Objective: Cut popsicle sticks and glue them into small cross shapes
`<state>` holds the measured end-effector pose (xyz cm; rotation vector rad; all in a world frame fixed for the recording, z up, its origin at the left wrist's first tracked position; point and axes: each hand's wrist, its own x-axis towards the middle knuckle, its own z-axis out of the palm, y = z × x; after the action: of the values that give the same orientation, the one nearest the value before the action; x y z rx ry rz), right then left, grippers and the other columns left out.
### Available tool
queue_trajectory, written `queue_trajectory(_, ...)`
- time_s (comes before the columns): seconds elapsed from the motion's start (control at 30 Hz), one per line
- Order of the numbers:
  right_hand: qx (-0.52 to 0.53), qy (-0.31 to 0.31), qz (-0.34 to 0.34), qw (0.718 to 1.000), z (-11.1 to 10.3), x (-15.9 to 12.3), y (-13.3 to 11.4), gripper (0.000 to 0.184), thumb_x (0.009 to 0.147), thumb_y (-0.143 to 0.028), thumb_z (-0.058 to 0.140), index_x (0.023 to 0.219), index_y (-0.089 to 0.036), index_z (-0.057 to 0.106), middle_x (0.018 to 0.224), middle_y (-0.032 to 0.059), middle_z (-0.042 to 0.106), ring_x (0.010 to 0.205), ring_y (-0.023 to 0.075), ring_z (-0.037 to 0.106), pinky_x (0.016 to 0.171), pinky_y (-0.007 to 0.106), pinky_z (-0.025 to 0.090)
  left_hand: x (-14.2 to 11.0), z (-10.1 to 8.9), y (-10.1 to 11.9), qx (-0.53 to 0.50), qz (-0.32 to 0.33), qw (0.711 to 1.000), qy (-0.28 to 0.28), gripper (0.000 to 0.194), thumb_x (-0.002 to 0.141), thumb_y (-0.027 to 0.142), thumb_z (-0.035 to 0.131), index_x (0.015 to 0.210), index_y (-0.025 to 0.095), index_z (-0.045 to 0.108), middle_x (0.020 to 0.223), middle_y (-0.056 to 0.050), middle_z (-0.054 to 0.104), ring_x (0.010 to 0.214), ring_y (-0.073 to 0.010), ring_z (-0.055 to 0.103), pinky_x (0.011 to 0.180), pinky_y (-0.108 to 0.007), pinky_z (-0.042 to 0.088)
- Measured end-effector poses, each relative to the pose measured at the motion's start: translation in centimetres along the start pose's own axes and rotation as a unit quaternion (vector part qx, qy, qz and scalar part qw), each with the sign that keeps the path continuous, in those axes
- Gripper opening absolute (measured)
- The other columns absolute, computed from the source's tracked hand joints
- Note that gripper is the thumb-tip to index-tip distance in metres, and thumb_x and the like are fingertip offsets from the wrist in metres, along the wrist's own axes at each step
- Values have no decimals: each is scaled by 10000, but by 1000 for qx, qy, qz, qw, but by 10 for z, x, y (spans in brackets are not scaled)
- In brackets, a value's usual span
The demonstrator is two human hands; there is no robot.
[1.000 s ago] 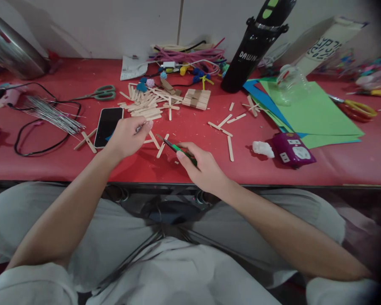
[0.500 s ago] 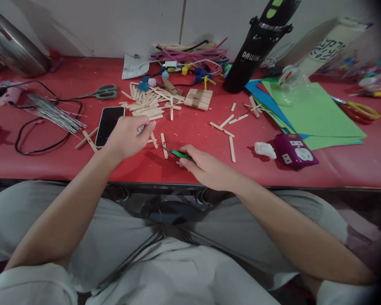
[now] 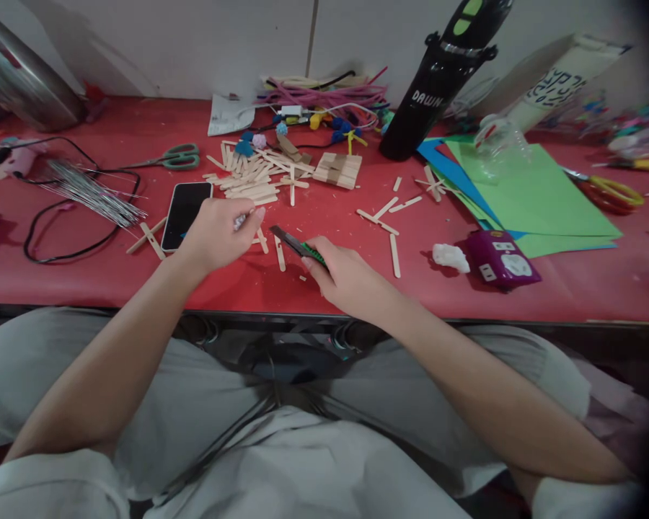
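Note:
My right hand [image 3: 343, 274] grips a green box cutter [image 3: 301, 248], its blade out and pointing up and to the left. Just below the blade lies a notched craft stick [image 3: 280, 254] on the red table. My left hand [image 3: 219, 227] is closed, its fingers curled near the end of another craft stick [image 3: 262, 241]. A small silvery thing shows between thumb and fingers, too small to make out. A phone [image 3: 179, 216] lies partly behind my left hand. Beyond it spreads a heap of craft sticks [image 3: 252, 173].
Scissors [image 3: 178, 156] and a bundle of wires [image 3: 94, 193] lie at the left. A black bottle [image 3: 425, 101] stands at the back. To the right are green paper sheets [image 3: 562, 194], a purple box [image 3: 502, 259], a white lump [image 3: 451, 257] and several loose sticks [image 3: 394, 255].
My right hand has lifted and turned the box cutter, so its blade has come up off the notched stick. My left hand has stayed almost still.

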<state>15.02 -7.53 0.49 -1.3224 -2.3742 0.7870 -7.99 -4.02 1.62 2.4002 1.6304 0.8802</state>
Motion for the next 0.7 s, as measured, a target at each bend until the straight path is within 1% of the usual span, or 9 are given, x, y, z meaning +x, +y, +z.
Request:
queue_trajectory(0.1,-9,-9,0,1000,1,2,-2,187,991,-261,421,1115,-168,526,859,75,690,742,203,642,609,264,340,0,0,0,1,-4,1000,-3,367,867,255,494,558,203,303,513,47,267,509,-103,282,545,-303,239)
queue_trajectory(0.27,-45,24,-13,999,3,4,-3,189,983,-287,450,1093,-173,554,797,59,677,692,199,622,598,267,313,1,-1,1,6,-2,1000,-6,366,866,244,495,554,202,307,512,46,268,506,-103,279,536,-305,232)
queue_trajectory(0.43,-40,10,-22,999,5,6,-4,198,980,-226,422,1114,-156,550,872,81,696,749,210,640,632,272,342,1,-2,0,2,-5,1000,-5,373,861,252,496,550,207,295,509,44,270,503,-107,273,530,-311,235)
queue_trajectory(0.53,-41,9,-19,999,7,7,-4,205,982,-224,411,1131,-152,531,911,96,703,791,224,654,654,277,356,1,-2,1,1,-7,1000,-11,375,866,265,492,553,210,294,506,42,275,506,-113,277,535,-314,245)
queue_trajectory(0.7,-46,7,-17,999,8,7,-4,207,980,-226,397,1140,-152,506,915,97,698,792,234,655,647,279,355,2,-3,2,2,-10,1000,-16,366,868,268,486,555,213,304,497,39,279,509,-119,298,544,-316,257)
